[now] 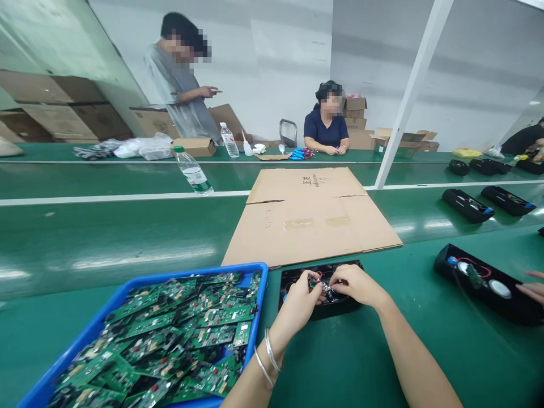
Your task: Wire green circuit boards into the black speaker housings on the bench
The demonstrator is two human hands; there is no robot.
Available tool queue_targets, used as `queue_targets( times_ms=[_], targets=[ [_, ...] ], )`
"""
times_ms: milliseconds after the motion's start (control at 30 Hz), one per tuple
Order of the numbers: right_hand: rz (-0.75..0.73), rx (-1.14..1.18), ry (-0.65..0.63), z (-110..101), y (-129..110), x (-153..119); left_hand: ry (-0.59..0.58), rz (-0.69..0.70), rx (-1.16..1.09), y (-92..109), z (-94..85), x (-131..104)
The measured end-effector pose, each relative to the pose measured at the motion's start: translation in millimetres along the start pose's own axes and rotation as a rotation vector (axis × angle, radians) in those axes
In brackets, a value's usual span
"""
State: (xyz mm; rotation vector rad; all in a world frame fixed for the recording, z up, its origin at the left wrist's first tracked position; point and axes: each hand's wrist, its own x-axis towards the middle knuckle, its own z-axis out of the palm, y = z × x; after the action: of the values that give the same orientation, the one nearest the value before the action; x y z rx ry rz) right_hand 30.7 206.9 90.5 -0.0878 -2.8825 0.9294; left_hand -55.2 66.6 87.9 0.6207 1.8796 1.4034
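A black speaker housing (pixel 340 309) lies on the green bench in front of me, its hollow side facing up. Over it, my left hand (pixel 304 294) is closed around a small green circuit board (pixel 313 280), mostly covered by the fingers. My right hand (pixel 355 283) pinches thin wires at the board's right edge; the exact ends are hidden by the fingertips. A bit of red wire shows above the left fingers. Left of the housing stands a blue tray (pixel 262 306) heaped with green circuit boards (pixel 170 334).
A flattened cardboard sheet (pixel 314 226) lies just beyond the housing. To the right, a co-worker's hand (pixel 533 289) touches another housing (pixel 484 283); more housings (pixel 467 205) sit farther back. A water bottle (pixel 193 173) and a white post (pixel 412 96) stand across the bench. Two people are behind it.
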Motion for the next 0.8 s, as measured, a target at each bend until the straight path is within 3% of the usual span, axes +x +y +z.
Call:
queue_targets(
  times_ms=[300, 800],
  targets=[
    [-0.056, -0.131, -0.045, 0, -1, 0, -0.020, -0.026, 0.038, -2, 1.7, 4],
    [-0.016, -0.266, -0.063, 1, -10, -1, -0.060, -0.059, 0.033, 0, 0.8, 7]
  ],
)
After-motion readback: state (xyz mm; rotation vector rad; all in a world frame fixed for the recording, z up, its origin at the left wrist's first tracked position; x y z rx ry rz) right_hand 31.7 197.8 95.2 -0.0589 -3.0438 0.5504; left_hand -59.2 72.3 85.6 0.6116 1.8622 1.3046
